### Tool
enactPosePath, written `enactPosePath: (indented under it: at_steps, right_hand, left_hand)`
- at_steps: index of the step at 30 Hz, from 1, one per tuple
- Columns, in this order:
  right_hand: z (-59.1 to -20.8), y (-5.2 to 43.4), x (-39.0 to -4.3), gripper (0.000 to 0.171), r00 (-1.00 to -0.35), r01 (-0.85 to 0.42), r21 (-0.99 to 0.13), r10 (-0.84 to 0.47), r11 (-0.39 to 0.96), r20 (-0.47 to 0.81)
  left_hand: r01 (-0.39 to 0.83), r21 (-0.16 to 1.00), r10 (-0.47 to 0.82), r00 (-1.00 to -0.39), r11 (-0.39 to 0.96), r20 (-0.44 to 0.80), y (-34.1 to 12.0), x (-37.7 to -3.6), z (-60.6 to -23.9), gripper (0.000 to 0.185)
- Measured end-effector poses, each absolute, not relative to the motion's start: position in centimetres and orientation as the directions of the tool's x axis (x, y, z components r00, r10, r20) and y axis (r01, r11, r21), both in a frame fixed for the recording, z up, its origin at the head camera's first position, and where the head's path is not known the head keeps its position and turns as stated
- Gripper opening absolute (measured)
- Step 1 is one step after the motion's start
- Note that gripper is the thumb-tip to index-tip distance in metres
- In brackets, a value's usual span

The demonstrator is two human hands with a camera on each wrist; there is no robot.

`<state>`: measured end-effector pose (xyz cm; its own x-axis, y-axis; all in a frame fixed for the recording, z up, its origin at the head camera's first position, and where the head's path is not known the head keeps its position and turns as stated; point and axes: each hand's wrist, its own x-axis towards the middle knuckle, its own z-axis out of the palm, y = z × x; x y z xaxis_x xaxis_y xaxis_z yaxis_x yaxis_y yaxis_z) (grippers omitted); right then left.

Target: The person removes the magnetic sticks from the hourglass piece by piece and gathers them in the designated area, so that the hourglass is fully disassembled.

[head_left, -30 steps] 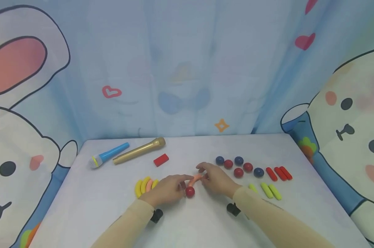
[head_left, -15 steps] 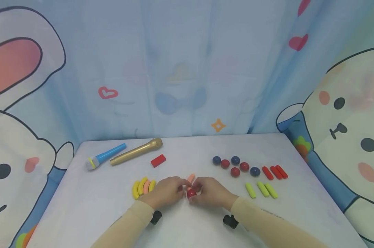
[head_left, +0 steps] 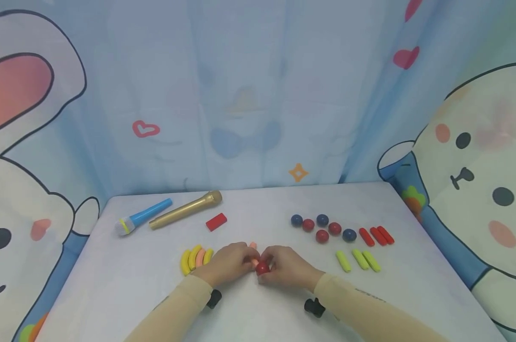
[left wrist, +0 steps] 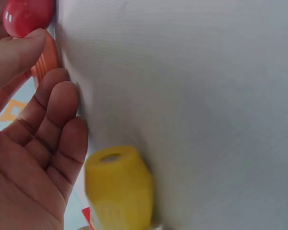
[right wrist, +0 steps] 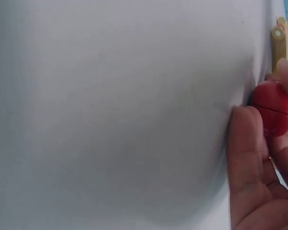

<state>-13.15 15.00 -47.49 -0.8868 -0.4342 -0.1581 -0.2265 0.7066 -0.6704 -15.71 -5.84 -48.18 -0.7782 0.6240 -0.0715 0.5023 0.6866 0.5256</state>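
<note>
Both hands met at the near middle of the white cloth-covered table (head_left: 125, 280). The right hand (head_left: 285, 268) had its fingers curled round a small glossy red plastic ball (head_left: 262, 268), which sat on the table between the two hands; the right wrist view showed a seam line across the ball (right wrist: 274, 109) and fingertips (right wrist: 247, 127) pressed against its side. The left hand (head_left: 225, 262) pinched a short peach-orange ribbed plastic rod (head_left: 254, 251) right beside the ball, thumb on it in the left wrist view (left wrist: 47, 57); whether rod and ball touched could not be told.

Judged from the look: the ball seemed light, hard and slick, likely to roll or squirt out of a loose pinch, so best held across its widest part on either side of the seam. The rod looked stiff and light, and its ribs should give grip; hold it mid-length.

Just left of the left hand lay a cluster of curved yellow and pink plastic pieces (head_left: 194, 258). Further back were a red rectangular block (head_left: 216, 222), a gold toy microphone (head_left: 185, 209) and a blue one (head_left: 142, 217). To the right were blue and red balls (head_left: 322, 227), red rods (head_left: 376, 235) and yellow-green rods (head_left: 358, 260).
</note>
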Motion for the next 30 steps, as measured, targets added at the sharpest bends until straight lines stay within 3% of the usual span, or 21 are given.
enactPosePath:
  at_steps: [5, 15, 30]
  right_hand:
    - [-47.6, 15.6, -13.7, 0.028, -0.887, -0.252, -0.618, -0.434, 0.744, -0.160]
    - [-46.9, 21.0, -15.5, 0.040, -0.968, -0.199, -0.353, -0.240, 0.914, -0.076]
    - [-46.3, 24.0, -16.7, 0.046, -0.980, -0.166, -0.296, -0.190, 0.941, -0.054]
  left_hand:
    - [0.496, 0.540, 0.623, -0.779, 0.680, -0.070, -6.2, -15.6, -47.9, 0.021]
    - [0.538, 0.484, 0.621, -0.784, 0.690, -0.014, -7.8, -15.6, -47.8, 0.009]
    - [0.581, 0.298, 0.596, -0.802, 0.757, 0.047, -11.0, -15.0, -47.3, 0.008]
